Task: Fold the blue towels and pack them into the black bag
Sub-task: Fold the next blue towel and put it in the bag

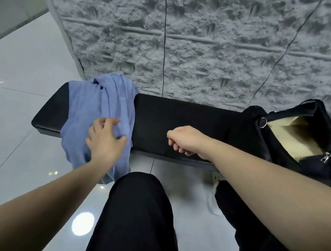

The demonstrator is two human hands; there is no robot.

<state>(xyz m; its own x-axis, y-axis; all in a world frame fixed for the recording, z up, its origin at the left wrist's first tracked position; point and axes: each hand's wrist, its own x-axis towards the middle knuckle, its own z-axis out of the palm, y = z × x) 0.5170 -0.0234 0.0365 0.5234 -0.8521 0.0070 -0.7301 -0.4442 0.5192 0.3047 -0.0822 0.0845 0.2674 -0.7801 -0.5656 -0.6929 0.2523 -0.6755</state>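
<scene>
Rumpled blue towels (pixel 92 104) lie in a heap over the left part of a black bench (pixel 182 119), hanging past its front edge. My left hand (pixel 105 137) rests on the heap with fingers spread and slightly bent into the cloth. My right hand (pixel 183 139) hovers over the bare middle of the bench, its fingers loosely curled and holding nothing. The black bag (pixel 311 142) stands on the bench's right end, its mouth gaping wide with a tan lining inside.
A grey textured wall panel (pixel 191 35) rises right behind the bench. Glossy pale floor tiles (pixel 12 124) spread to the left and in front. My legs in black trousers (pixel 135 221) are just before the bench.
</scene>
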